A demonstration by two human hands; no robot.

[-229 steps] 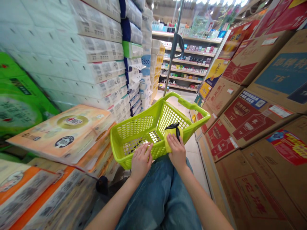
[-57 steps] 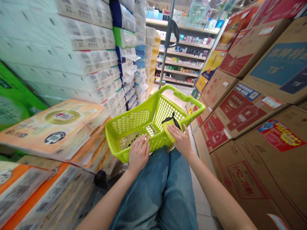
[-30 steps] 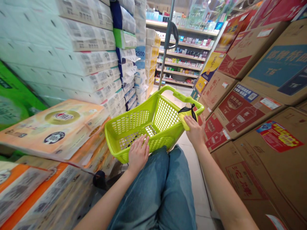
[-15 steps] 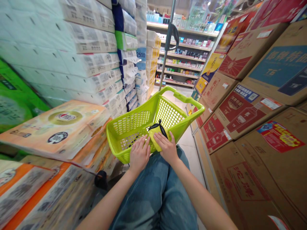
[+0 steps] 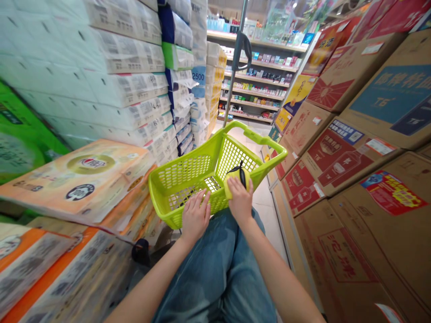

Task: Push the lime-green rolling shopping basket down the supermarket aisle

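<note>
A lime-green basket (image 5: 188, 166) with perforated walls stands tilted in front of my knees. My right hand (image 5: 239, 199) is wrapped over a yellow cloth-like pad (image 5: 246, 176) with a black strap, pressed on the basket's near rim toward the right. The pad's underside is hidden by my hand. My left hand (image 5: 196, 211) rests at the near rim of the basket, fingers spread and pointing away from me, with nothing in it.
Stacked tissue packs (image 5: 134, 80) rise on the left, with an orange pack (image 5: 84, 175) nearer. Cardboard boxes (image 5: 357, 215) line the right. A metal pole (image 5: 232, 89) stands behind the basket, before shelves of goods (image 5: 262, 74).
My right hand has slid the yellow pad along the basket's near rim to the right and slightly away from me. The left hand has stayed in place.
</note>
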